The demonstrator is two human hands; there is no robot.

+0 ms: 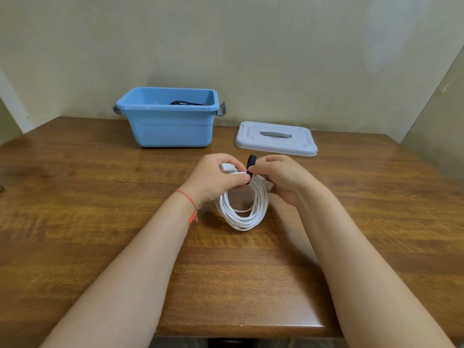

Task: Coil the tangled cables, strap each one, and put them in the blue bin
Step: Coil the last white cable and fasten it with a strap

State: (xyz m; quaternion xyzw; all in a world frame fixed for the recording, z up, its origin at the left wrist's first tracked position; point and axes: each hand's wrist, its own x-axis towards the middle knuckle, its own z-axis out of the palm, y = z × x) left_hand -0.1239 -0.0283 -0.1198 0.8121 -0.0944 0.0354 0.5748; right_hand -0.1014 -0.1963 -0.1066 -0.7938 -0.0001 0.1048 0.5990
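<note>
1. Two hands meet over a coiled white cable (pixel 242 209) at mid-table; the upper arc of the coil is hidden behind the fingers, and whether its lower loops touch the wood cannot be told.
2. Left hand (pixel 216 177) grasps the top of the coil, its thumb pressed near the black strap (pixel 251 163); a pale connector (pixel 227 167) shows between its fingers.
3. Right hand (pixel 281 178) pinches the strap, whose free end stands up as a small loop; how far the strap wraps round the coil is concealed.
4. Blue bin (pixel 170 126), a glossy plastic tub with grey side latches, stands at the far edge of the table; a dark cable (pixel 187 103) inside is only partly visible above the rim.
5. Grey lid (pixel 276 139), rectangular with rounded corners and a recessed handle, lies flat to the right of the bin, apart from it.
6. Wooden table (pixel 100 197), varnished and grained, meets a plain, pale wall (pixel 276 59).
7. Thread bracelet (pixel 190 202), orange with green ends, circles the left wrist.
</note>
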